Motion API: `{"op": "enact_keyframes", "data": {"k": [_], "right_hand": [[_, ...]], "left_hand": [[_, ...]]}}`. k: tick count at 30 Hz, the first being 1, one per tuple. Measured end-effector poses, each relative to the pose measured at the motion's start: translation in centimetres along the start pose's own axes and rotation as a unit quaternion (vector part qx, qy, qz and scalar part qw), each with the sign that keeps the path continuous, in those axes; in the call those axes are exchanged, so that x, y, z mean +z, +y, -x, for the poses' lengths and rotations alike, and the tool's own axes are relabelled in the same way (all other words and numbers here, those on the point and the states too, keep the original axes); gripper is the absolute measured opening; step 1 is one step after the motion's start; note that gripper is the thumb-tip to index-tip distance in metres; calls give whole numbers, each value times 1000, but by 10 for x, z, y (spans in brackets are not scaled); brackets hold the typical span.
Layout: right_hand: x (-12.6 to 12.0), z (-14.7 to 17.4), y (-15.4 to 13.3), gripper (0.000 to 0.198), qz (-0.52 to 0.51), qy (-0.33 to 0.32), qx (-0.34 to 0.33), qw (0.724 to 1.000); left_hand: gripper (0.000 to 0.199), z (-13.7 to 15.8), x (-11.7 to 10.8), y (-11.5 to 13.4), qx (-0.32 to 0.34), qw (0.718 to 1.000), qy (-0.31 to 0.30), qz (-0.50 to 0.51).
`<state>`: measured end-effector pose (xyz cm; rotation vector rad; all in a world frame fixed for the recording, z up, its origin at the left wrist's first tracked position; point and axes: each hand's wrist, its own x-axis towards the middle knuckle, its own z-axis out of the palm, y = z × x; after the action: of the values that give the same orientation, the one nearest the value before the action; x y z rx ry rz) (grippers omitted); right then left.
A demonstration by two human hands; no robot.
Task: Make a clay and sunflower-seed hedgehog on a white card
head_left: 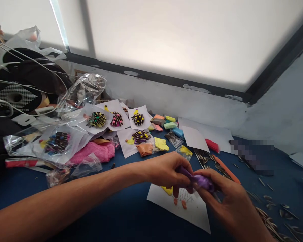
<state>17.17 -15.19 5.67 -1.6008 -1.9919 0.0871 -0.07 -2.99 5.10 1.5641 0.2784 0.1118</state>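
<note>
Between my two hands is a lump of purple modelling clay [204,182], shiny as if partly wrapped in clear film. My left hand [168,169] pinches a narrow stretched end of it. The thicker part is held by my right hand [226,193], between thumb and fingers. Beneath them on the table lies a white paper sheet [181,215] with a pencil drawing. A yellow clay piece [167,190] and two small orange clay pieces [183,204] are stuck on it. My hands cover part of the drawing.
Finished hedgehog pictures [138,119] with seed spines lie at the back left by a pink cloth [93,151]. Clay packets [170,125], an orange clay lump [144,149] and a yellow one [161,144] sit mid-table. Striped sunflower seeds [267,220] are scattered right.
</note>
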Motion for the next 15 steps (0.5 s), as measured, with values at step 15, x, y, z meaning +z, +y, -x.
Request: {"op": "enact_keyframes", "data": {"k": [15], "right_hand": [[-2, 0, 4, 25, -26, 61, 69, 995]], "left_hand": [[26, 2, -18, 5, -6, 998, 35, -61]]}}
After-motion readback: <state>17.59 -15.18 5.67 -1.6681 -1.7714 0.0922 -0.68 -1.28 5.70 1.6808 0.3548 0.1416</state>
